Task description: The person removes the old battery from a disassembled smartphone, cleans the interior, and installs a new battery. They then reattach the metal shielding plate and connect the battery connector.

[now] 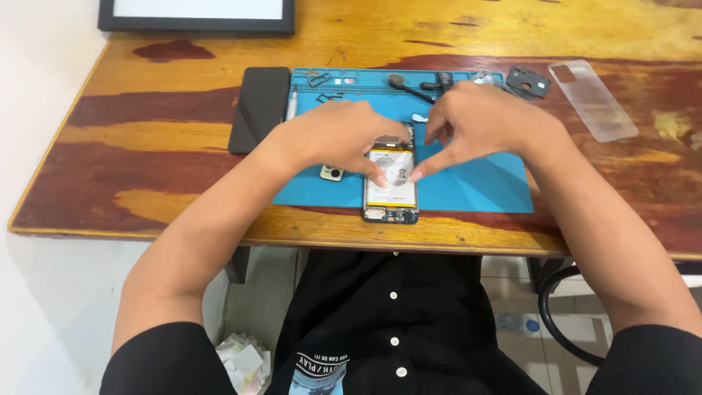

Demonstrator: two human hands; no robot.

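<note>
An opened phone [391, 197] lies face down on a blue work mat [475, 186], its white battery and lower circuit board exposed. My left hand [333, 139] rests over the phone's upper left, its thumb pressing on the battery. My right hand [479, 124] comes from the right, its thumb tip touching the battery near the left thumb. The hands hide the top of the phone. A small camera-shaped part [330, 173] lies on the mat just left of the phone.
A black phone screen panel [257, 108] lies left of the mat. A clear phone case [592, 99] and a black plastic frame piece [528, 82] sit at the right. Small tools [413, 86] line the mat's far edge. A dark-framed board [196, 16] stands at the back.
</note>
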